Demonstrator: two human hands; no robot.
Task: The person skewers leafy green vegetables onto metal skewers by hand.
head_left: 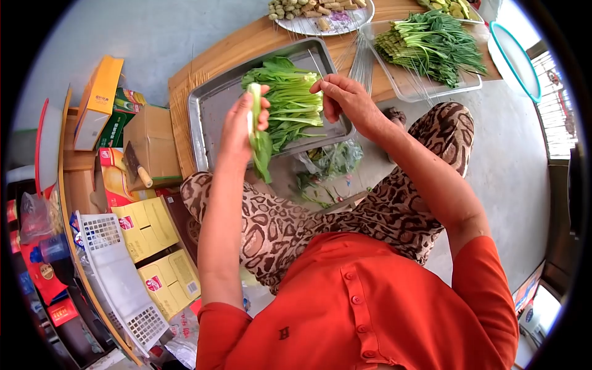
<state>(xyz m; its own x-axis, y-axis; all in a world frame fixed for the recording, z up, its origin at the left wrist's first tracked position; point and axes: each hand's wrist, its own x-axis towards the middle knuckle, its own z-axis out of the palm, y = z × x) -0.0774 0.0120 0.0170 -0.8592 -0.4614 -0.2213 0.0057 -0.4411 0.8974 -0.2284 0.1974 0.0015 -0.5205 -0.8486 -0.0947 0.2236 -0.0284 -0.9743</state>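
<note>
My left hand is closed around a leafy green stalk, its pale end up and its leaf hanging down over the tray's near edge. My right hand is pinched, with a thin skewer seeming to rise from its fingertips. Between and beyond both hands, a row of leafy greens lies in the metal tray. Thin skewers lie on the wooden table to the right of the tray.
A clear bin of green bundles stands at the right, a white plate of skewered food at the back. Below the tray sits a plastic bag with greens. Boxes, a knife and a white basket are on the left.
</note>
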